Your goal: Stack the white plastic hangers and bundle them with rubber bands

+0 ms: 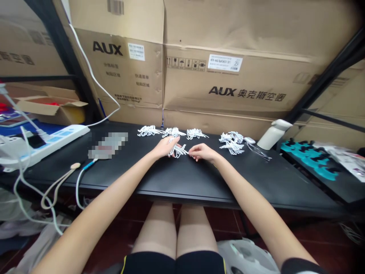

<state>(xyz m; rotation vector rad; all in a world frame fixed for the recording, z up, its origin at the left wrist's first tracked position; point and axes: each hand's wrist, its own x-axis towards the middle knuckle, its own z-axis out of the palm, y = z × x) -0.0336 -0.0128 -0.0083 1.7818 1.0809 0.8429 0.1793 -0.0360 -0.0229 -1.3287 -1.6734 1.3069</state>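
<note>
Your left hand [167,147] is closed around a bundle of white bent strands [178,152], held just above or against the desk [182,179]; you can't tell from this view whether its underside touches the surface. The fingers are partly hidden behind the strands, but the grasp itself is plain. Your right hand [202,153] has its thumb and fingertips drawn together, pinching what looks like the tip of one strand at the bundle's right edge; the contact is small, so its exact grip is hard to read.

The relation that matters lies between your two hands: the bundle sits directly to the left of your right fingertips, its long axis running roughly crosswise, from your left palm toward your right hand, with the loose ends fanning out that way. The left hand is nearer, being wrapped around it; the right meets only the outer end.

Beyond your hands, along the cardboard carton [251,83], lie a left pile [148,131], a middle pile [173,132] and a right pile [196,133] of similar strands. A larger heap [232,144] lies farther right, well apart from your right hand, before the white bottle [272,135].
</note>
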